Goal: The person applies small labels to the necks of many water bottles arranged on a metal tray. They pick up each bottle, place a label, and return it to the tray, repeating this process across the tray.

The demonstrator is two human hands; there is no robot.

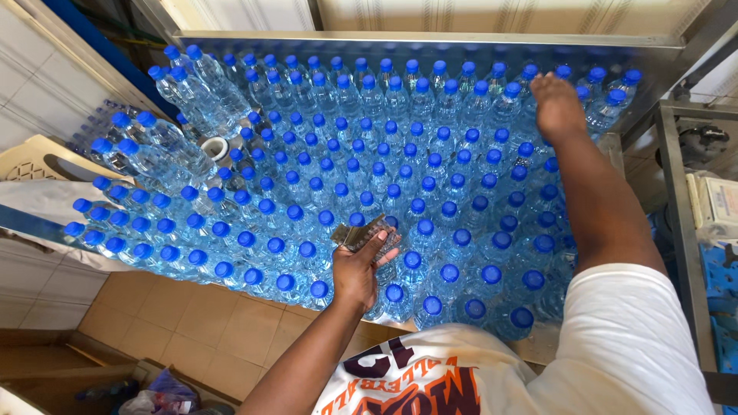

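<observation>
A metal table (430,38) is packed with several clear water bottles (369,154) with blue caps. My left hand (360,269) hovers over the near bottles and holds a small stack of clear shrink labels (363,233) between thumb and fingers. My right hand (555,104) reaches to the far right corner, palm down on the bottle caps there, fingers hidden among them. Some bottles (192,84) at the far left lie tilted on top of the others.
A roll of tape (216,146) sits among the bottles at left. A beige plastic chair (38,161) stands left of the table. A metal frame (680,200) with shelves is on the right. Tiled floor (200,323) lies below, with bags at the bottom left.
</observation>
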